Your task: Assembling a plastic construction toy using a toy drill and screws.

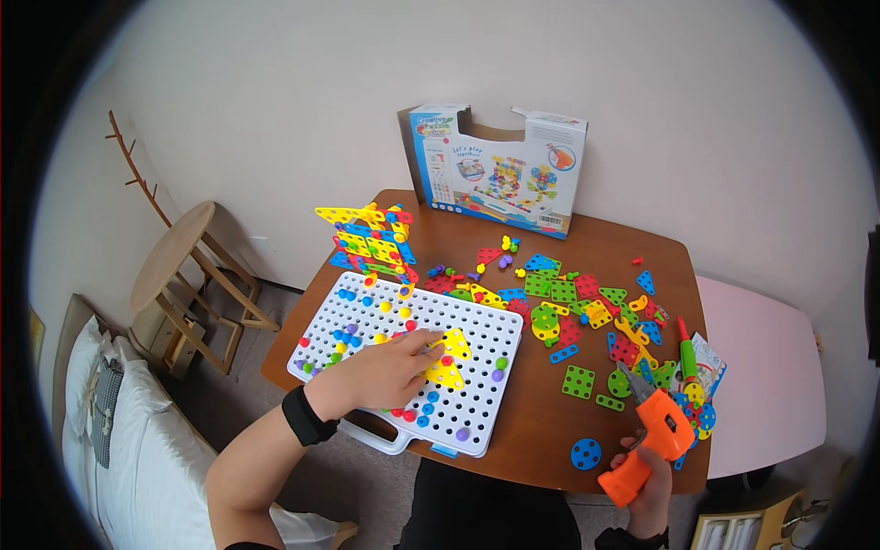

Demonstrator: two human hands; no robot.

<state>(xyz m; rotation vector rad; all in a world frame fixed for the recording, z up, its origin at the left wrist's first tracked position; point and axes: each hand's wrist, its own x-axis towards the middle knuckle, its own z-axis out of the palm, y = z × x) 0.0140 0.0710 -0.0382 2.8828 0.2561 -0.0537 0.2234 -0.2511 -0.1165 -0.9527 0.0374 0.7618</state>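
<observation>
My left hand point(392, 369) reaches over the white pegboard case point(490, 330), its fingertips closed on the left edge of yellow triangular plates point(451, 346) with holes. The palm hides part of the board, and the thumb is out of sight. Blue, red, yellow, purple and green bolts stand in the board around it. Past the table's near right edge, my right hand point(653, 486) grips an orange toy drill point(666, 426) by its handle. The drill's grey tip points up and left, towards loose green plates point(578, 381) on the table.
An upright assembly point(371, 240) of coloured plates stands at the board's far left corner. Behind is a cardboard box point(500, 174). Loose plates and bolts cover the right side of the brown table point(536, 445), near a green-handled screwdriver point(687, 353). A bed point(137, 458) lies at left.
</observation>
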